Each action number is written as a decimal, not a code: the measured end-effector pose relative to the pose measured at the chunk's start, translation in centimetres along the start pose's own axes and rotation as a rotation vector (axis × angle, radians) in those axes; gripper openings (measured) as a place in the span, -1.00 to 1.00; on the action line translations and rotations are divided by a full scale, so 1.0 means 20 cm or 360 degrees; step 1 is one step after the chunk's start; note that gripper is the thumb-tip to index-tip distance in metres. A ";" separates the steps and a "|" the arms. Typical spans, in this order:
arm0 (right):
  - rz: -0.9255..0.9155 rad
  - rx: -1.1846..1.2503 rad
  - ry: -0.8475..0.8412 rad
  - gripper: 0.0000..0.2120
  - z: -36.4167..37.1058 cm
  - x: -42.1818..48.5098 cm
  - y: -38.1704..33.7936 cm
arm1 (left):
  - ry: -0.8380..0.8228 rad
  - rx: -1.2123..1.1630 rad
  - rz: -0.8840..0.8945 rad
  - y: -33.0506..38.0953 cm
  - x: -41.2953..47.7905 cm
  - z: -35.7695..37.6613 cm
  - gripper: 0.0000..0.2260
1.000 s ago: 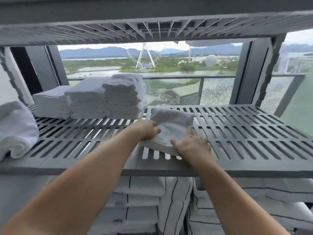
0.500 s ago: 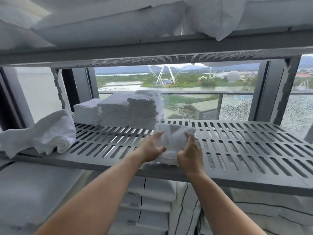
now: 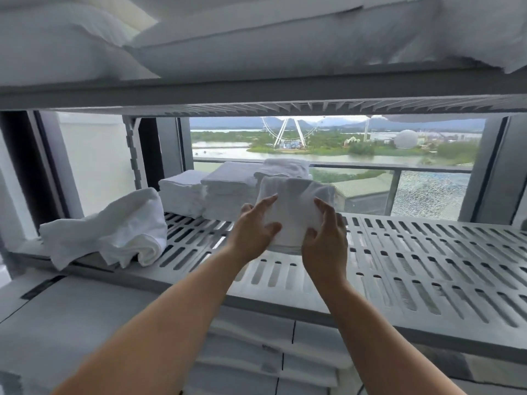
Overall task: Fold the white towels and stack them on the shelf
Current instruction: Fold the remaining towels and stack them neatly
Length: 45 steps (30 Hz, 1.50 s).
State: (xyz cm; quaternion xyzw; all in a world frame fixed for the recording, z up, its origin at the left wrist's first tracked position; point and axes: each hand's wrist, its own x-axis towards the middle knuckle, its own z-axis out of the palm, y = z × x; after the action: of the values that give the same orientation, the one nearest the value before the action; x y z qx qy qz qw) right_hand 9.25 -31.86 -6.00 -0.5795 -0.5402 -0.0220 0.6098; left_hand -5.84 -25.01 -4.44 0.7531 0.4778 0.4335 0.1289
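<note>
1. Lifted now, the folded towel (image 3: 293, 208) is clear of the slatted shelf (image 3: 427, 252), where half a second ago it lay flat near the front edge; it is held up just in front of the stacks at the back.
2. Head view: two hands hold that one towel. The left hand (image 3: 255, 230) curls around its left side, thumb on the near face and fingers (image 3: 271, 198) spread over the top.
3. The right hand (image 3: 325, 232) grips the right side, fingers bent against the cloth, so both hands are partly closed on the same towel.
4. Behind it I count three stacks of folded white towels: a low left stack (image 3: 182, 192), a taller middle stack (image 3: 228, 192) and a right stack (image 3: 285, 168) (mostly hidden by the held towel).
5. One loosely rolled towel (image 3: 114, 229) lies at the shelf's left end, well apart from the hands.
6. Bulky white bedding (image 3: 256, 38) fills the upper shelf, and folded linen (image 3: 256, 352) with thin dark stripes sits on the level below.
7. A window (image 3: 370, 143) behind the shelf shows water and one Ferris wheel (image 3: 285, 132).
</note>
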 end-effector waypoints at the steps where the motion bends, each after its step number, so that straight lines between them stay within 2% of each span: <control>1: -0.0016 0.0000 0.0023 -0.42 0.07 0.02 -0.03 | 0.0041 -0.0010 0.0024 -0.04 0.04 -0.04 -0.41; 6: -0.0149 -0.0048 0.0183 -0.40 0.40 0.11 -0.20 | 0.0214 -0.0069 0.0261 -0.27 0.24 -0.23 -0.42; 13: -0.0279 -0.0140 0.0262 -0.43 0.81 0.33 -0.41 | 0.0302 -0.0091 0.0385 -0.53 0.58 -0.50 -0.45; 19: -0.0362 -0.0237 0.0202 -0.47 1.07 0.54 -0.49 | 0.0310 -0.0119 0.0319 -0.69 0.90 -0.63 -0.44; 26: -0.0444 -0.0234 0.0223 -0.48 1.30 0.78 -0.44 | 0.0379 -0.0185 0.0192 -0.79 1.15 -0.60 -0.45; 32: -0.0401 -0.0202 0.0171 -0.54 1.46 0.97 -0.33 | 0.0282 0.0043 0.0088 -0.85 1.36 -0.56 -0.43; 35: -0.0227 -0.0291 0.0015 -0.54 1.54 1.03 -0.24 | -0.0007 0.0188 -0.0063 -0.91 1.43 -0.50 -0.43; 36: -0.0141 -0.0380 -0.0122 -0.54 1.56 1.04 -0.20 | -0.0150 0.0221 -0.0126 -0.93 1.44 -0.48 -0.45; 38: 0.0003 -0.0535 -0.0408 -0.55 1.57 1.07 -0.12 | -0.0273 0.0184 -0.0263 -0.99 1.44 -0.45 -0.53; 40: 0.0042 -0.0539 -0.0475 -0.54 1.57 1.09 -0.10 | -0.0207 0.0088 -0.0321 -1.02 1.46 -0.44 -0.60; 42: -0.0018 -0.0506 -0.0424 -0.53 1.56 1.11 -0.10 | -0.0153 0.0097 -0.0301 -1.01 1.49 -0.45 -0.67; 44: -0.0066 -0.0491 -0.0415 -0.51 1.56 1.11 -0.10 | -0.0145 0.0184 -0.0286 -1.00 1.51 -0.46 -0.92; 45: -0.0068 -0.0498 -0.0428 -0.51 1.56 1.11 -0.10 | -0.0149 0.0200 -0.0301 -1.00 1.52 -0.45 -0.82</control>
State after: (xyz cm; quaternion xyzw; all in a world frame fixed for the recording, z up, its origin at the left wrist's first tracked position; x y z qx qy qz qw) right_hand -2.64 3.58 2.51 -0.6534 -0.6188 -0.0410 0.4341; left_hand -19.86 8.59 4.81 0.7307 0.5663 0.3531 0.1439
